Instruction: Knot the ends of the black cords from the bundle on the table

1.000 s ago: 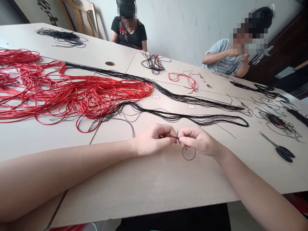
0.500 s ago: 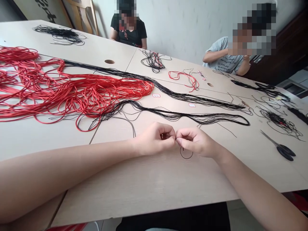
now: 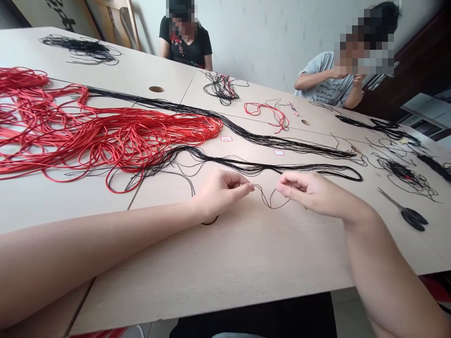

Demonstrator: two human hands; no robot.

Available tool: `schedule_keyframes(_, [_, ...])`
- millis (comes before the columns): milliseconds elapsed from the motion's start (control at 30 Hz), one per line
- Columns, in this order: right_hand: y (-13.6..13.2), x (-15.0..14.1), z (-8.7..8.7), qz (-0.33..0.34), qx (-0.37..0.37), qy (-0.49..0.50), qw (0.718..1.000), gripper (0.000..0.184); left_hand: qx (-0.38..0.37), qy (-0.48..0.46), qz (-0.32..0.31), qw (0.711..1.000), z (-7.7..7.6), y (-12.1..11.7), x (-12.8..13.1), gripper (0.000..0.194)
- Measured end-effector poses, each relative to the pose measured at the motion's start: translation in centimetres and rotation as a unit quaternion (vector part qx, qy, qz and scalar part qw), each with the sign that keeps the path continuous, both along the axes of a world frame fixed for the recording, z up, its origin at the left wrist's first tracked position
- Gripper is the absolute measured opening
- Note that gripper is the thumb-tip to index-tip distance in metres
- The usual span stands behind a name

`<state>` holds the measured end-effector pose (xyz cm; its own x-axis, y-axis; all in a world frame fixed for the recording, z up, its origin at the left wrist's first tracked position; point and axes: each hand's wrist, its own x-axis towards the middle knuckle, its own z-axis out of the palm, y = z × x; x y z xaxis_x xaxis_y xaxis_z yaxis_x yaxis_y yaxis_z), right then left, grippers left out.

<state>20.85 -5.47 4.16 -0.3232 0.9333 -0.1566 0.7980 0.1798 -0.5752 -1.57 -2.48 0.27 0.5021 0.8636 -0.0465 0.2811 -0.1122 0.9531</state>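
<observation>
My left hand [image 3: 221, 192] and my right hand [image 3: 305, 188] are apart above the pale wooden table [image 3: 225, 263]. A thin black cord [image 3: 269, 201] sags between them. Its one end runs into the pinched fingertips of my left hand, and its other end rises to the fingers of my right hand, where the grip is partly hidden. A small piece of black cord [image 3: 210, 222] shows under my left wrist.
Long bundles of black cords [image 3: 268, 166] and a large heap of red cords [image 3: 105, 136] lie beyond my hands. Scissors [image 3: 410, 217] lie at the right. Two seated people work at the far side, beside smaller cord tangles and round table holes.
My hands have drawn apart from touching at the fingertips, and the cord now spans the gap. The small black loop on the table has gone from under my hands.
</observation>
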Motion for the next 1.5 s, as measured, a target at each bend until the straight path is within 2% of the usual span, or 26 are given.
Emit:
schedule_keyframes(100, [-0.3,1.2,1.0,0.032,-0.027,-0.061,0.997,0.022,-0.016,0.002,0.028,0.999,0.0,0.1,0.0,0.031])
schedule_keyframes(233, [-0.8,1.4,1.6,0.11,-0.061,-0.082,0.989,0.017,-0.027,0.005,0.045,0.999,0.3,0.0,0.0,0.032])
schedule_keyframes(333, [-1.3,0.4,1.6,0.169,-0.082,-0.047,0.981,0.012,-0.011,0.022,0.051,0.998,0.4,0.0,0.1,0.032])
schedule_keyframes(400, [-1.4,-0.6,1.4,0.18,-0.083,0.006,0.98,0.008,0.009,0.031,0.044,0.999,0.3,0.0,0.1,0.032])
schedule_keyframes(533, [-1.3,-2.5,0.2,0.1,-0.015,0.11,0.989,0.011,0.053,0.042,-0.013,0.998,-0.1,-0.1,0.0,0.03])
schedule_keyframes(600, [-1.2,-3.2,-0.5,0.056,0.023,0.134,0.989,0.012,0.072,0.044,-0.044,0.995,-0.2,-0.3,0.0,0.029])
schedule_keyframes(667, [-1.0,-3.6,-1.0,0.041,0.046,0.138,0.989,0.011,0.082,0.043,-0.061,0.994,-0.1,-0.4,0.0,0.028])
schedule_keyframes(833, [-0.9,-3.6,-1.5,0.039,0.062,0.12,0.99,0.011,0.065,0.037,-0.074,0.994,0.1,-0.5,-0.1,0.027])
schedule_keyframes(1133, [-0.9,-3.8,-1.5,0.039,0.053,0.113,0.991,0.01,0.059,0.037,-0.09,0.993,0.3,-0.5,-0.1,0.024])
schedule_keyframes(1300, [-1.0,-3.9,-1.5,0.05,0.057,0.123,0.99,0.015,0.07,0.038,-0.095,0.992,0.0,-0.4,-0.1,0.021])
schedule_keyframes(1500, [-1.0,-4.2,-1.5,0.06,0.075,0.122,0.988,0.012,0.078,0.03,-0.114,0.99,-0.5,-0.4,-0.1,0.017])
